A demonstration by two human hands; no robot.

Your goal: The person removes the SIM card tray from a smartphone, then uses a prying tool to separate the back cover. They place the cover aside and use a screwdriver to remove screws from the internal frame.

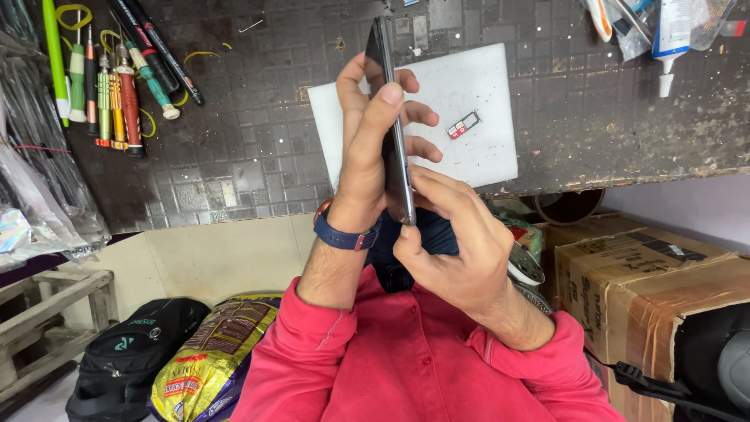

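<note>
**A Thin Phone Held Edge-On, With Loose Small Parts Beneath**

The left hand (367,148) was closed around a dark smartphone (393,133), thumb laid along the near edge and fingers curled over the far side, so that the phone stood edge-on to the camera, raised above the work surface. The right hand (453,242) was closed on the phone's lower end, thumb pressed against the bottom corner and fingers wrapped behind. Whether anything small sat between those fingers could not be told.

The likeliest trouble lay in that narrow grip. The phone was pinched by its edges, not cradled, and a hard push from the right thumb could have slid it out of the left hand, judging by how little of the slim body each hand covered. It hung partly over the bench edge, so a slip could have sent it past the bench onto the person's red shirt (406,367), or farther down.

Just beyond the hands lay a white mat (484,148), and on it a small card tray (462,125), loose and near the fingertips. A dropped phone or a careless sweep of the fingers might have knocked it off the mat onto the dark tiled bench (258,148), where so small a part would be hard to spot.

Well to the left lay a row of screwdrivers (117,94), and a cardboard box (648,289) sat below the bench at right.
</note>
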